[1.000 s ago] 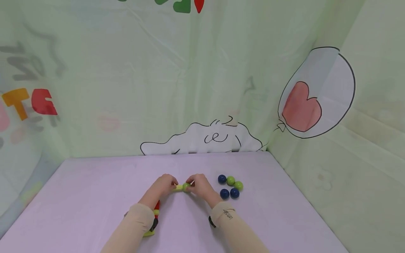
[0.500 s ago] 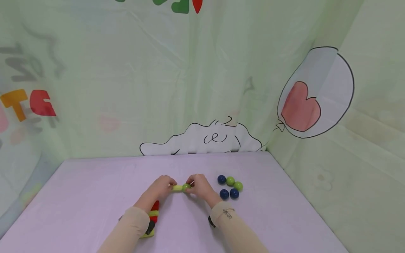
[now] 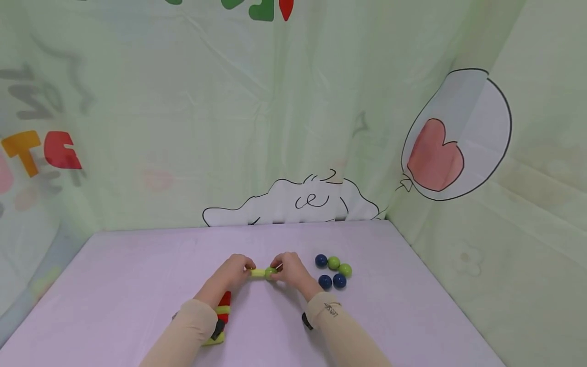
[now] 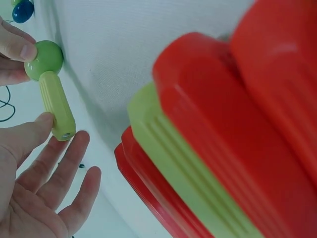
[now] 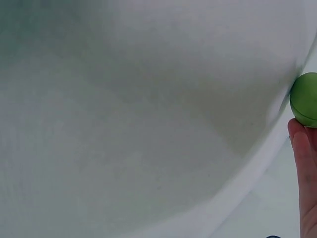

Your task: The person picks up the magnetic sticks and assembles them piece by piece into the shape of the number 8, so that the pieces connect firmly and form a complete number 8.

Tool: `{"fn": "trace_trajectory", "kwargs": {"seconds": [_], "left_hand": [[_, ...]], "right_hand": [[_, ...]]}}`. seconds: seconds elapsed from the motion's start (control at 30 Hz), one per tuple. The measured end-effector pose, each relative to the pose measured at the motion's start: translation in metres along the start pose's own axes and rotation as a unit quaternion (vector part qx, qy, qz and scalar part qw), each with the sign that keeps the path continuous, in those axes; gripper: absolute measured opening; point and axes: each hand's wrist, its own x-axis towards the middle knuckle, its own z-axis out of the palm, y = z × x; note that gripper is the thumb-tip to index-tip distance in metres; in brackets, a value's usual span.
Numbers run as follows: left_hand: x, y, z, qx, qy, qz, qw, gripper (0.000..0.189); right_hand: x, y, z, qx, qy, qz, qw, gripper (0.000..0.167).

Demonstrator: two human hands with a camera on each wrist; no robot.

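My left hand [image 3: 235, 268] pinches a short yellow-green ridged rod [image 4: 57, 104] between thumb and fingers, near its lower end. The rod's other end meets a glossy green ball [image 4: 44, 60], which my right hand [image 3: 290, 269] grips from the opposite side. Fingertips of that hand show against the ball [image 5: 306, 99] at the edge of the right wrist view. A small dark spot marks the rod's near end face. In the head view, rod and ball lie in one line between the two hands, low over the table.
Red rods [image 4: 198, 99] and a yellow-green rod [image 4: 183, 163] lie side by side near the left wrist, partly hidden by the sleeve in the head view. Right of the right hand sit several dark blue balls [image 3: 325, 282] and green balls [image 3: 334, 262] on the pale table [image 3: 390, 316].
My left forearm has shifted slightly left, so more of the red and yellow-green rods shows beside it. Both hands keep hold of the rod and ball.
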Motion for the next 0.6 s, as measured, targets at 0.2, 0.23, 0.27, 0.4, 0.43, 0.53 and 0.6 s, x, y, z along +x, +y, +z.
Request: {"fn": "trace_trajectory", "kwargs": {"seconds": [0.2, 0.23, 0.27, 0.4, 0.43, 0.53, 0.6], "left_hand": [[0.0037, -0.0005, 0.0028, 0.004, -0.001, 0.018, 0.9998, 0.012], [0.0039, -0.0003, 0.0031, 0.003, -0.001, 0.020, 0.9998, 0.012], [0.0039, 0.0001, 0.0032, 0.003, -0.002, 0.022, 0.9998, 0.011], [0.0030, 0.0021, 0.0028, 0.001, -0.008, 0.023, 0.9997, 0.012], [0.0027, 0.0024, 0.0024, 0.001, -0.010, 0.023, 0.9997, 0.013], [0.0018, 0.0019, 0.0020, 0.000, -0.012, 0.013, 0.9998, 0.015], [0.0012, 0.0014, 0.0020, 0.002, -0.011, 0.011, 0.9999, 0.016]], "right_hand": [[0.0009, 0.0062, 0.0014, 0.028, 0.010, 0.010, 0.9995, 0.019], [0.0010, 0.0067, 0.0016, 0.029, 0.010, 0.011, 0.9995, 0.019], [0.0010, 0.0072, 0.0020, 0.031, 0.010, 0.012, 0.9994, 0.019], [0.0006, 0.0076, 0.0029, 0.032, 0.008, 0.012, 0.9994, 0.018], [0.0005, 0.0075, 0.0030, 0.032, 0.007, 0.014, 0.9994, 0.018], [0.0001, 0.0079, 0.0031, 0.034, 0.009, 0.011, 0.9993, 0.018], [-0.0002, 0.0083, 0.0031, 0.037, 0.011, 0.010, 0.9992, 0.018]]}}
